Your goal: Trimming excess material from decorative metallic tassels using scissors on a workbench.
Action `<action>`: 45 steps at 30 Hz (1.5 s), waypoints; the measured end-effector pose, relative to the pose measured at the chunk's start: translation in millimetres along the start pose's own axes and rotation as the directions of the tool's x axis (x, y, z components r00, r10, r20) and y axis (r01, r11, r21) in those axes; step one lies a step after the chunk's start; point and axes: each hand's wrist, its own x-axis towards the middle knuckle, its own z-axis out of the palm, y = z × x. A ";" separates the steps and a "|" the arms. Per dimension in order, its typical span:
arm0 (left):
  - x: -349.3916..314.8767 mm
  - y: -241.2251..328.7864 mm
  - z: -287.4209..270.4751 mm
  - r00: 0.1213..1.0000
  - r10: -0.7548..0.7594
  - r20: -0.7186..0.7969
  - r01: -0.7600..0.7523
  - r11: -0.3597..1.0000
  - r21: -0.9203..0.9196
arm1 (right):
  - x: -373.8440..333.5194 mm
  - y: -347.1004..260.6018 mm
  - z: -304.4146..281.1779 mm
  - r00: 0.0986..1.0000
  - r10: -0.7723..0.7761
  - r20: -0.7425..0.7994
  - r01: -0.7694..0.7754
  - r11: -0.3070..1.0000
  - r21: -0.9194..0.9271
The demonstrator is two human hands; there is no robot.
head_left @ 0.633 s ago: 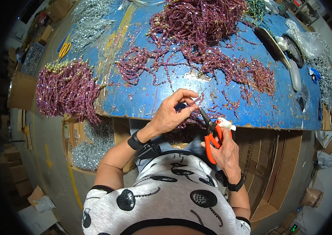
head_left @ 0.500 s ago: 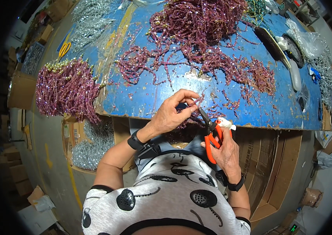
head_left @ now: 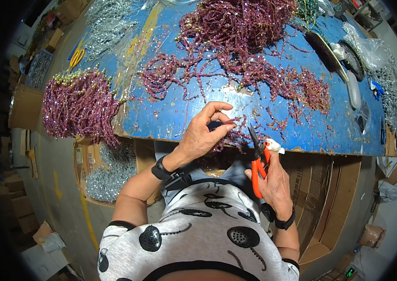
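My left hand is closed at the table's near edge, thumb and index finger pinching a glittery purple-pink garland strand. More of that strand hangs below the fingers, partly hidden by them. In my right hand is a pair of orange-handled pliers, dark jaws pointing up and away from me. The jaw tips sit just right of the strand, apart from it. A white wrapping shows at a fingertip of the right hand. Beyond both hands lies a large tangled heap of purple garland.
On the blue table, a purple garland bundle overhangs the left edge. Yellow-handled scissors and silver tinsel lie behind it. A brush rests at right. Cardboard boxes stand below the near edge.
The pliers and my right hand have moved slightly right and toward me, drawing the jaws away from the strand. My left hand keeps its pinch, nearly in place.
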 end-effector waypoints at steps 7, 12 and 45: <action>2.3 -1.6 -1.5 0.997 -0.066 -0.046 0.064 0.998 -0.026 | -10.2 -10.3 -6.7 0.998 0.038 0.049 -0.035 0.998 -0.061; -0.7 -0.1 -0.3 0.999 -0.046 -0.014 0.045 0.999 -0.009 | -5.2 -11.3 3.4 0.998 0.022 0.054 -0.018 0.998 -0.059; -4.5 1.2 -21.7 0.941 0.315 0.122 -0.324 0.740 0.589 | 29.4 61.1 -59.4 0.915 0.181 -0.360 -0.235 0.965 -0.114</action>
